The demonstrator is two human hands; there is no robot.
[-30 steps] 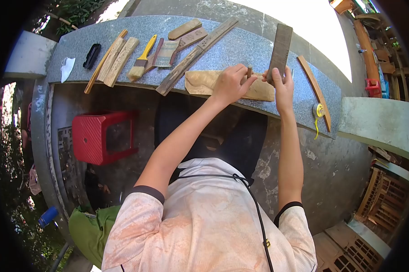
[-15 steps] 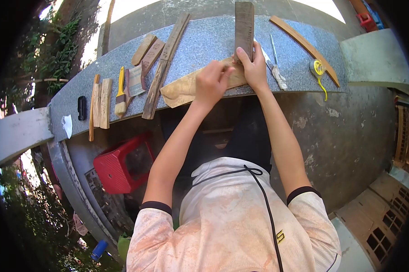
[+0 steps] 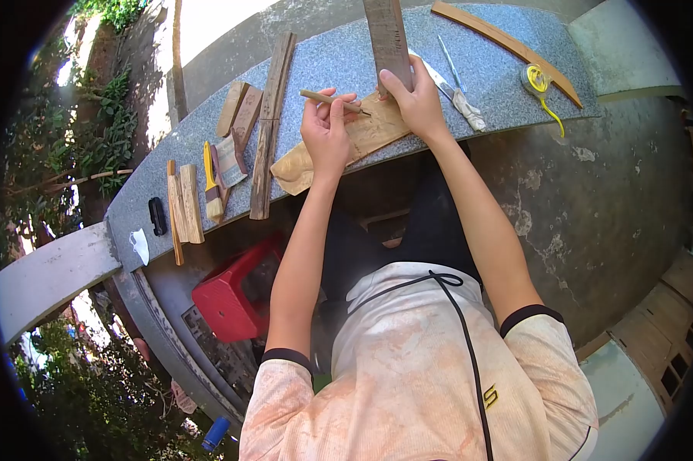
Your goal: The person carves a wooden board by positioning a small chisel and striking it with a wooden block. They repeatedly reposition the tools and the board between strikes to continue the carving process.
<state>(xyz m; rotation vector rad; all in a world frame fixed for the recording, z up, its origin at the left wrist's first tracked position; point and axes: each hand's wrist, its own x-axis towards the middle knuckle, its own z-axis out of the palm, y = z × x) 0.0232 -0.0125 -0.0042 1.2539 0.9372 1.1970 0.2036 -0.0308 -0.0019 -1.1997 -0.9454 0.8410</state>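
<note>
My left hand (image 3: 327, 138) holds a pencil (image 3: 319, 97) between thumb and fingers, its tip just above a pale, shaped wooden board (image 3: 291, 170). That board lies slantwise along the near edge of the grey stone table (image 3: 339, 58). My right hand (image 3: 420, 104) is closed around the lower end of a dark wooden block (image 3: 387, 40), which rests on or against the board's right part; the exact contact is covered by my fingers. Right of this hand lies a blade with a whitish wrapped handle (image 3: 468, 110), close to a thin pointed rod (image 3: 451, 60).
To the left are a long wood strip (image 3: 266, 146), a yellow-handled brush (image 3: 210, 173), short wood pieces (image 3: 189, 203) and a black object (image 3: 157, 216). A curved wooden strip (image 3: 508, 48) and yellow tape measure (image 3: 536, 80) lie right. A red stool (image 3: 227, 300) stands below.
My left hand has drawn back leftward from the block, and the pencil now shows clearly in it. My right hand still grips the dark block. The camera view has tilted and shifted.
</note>
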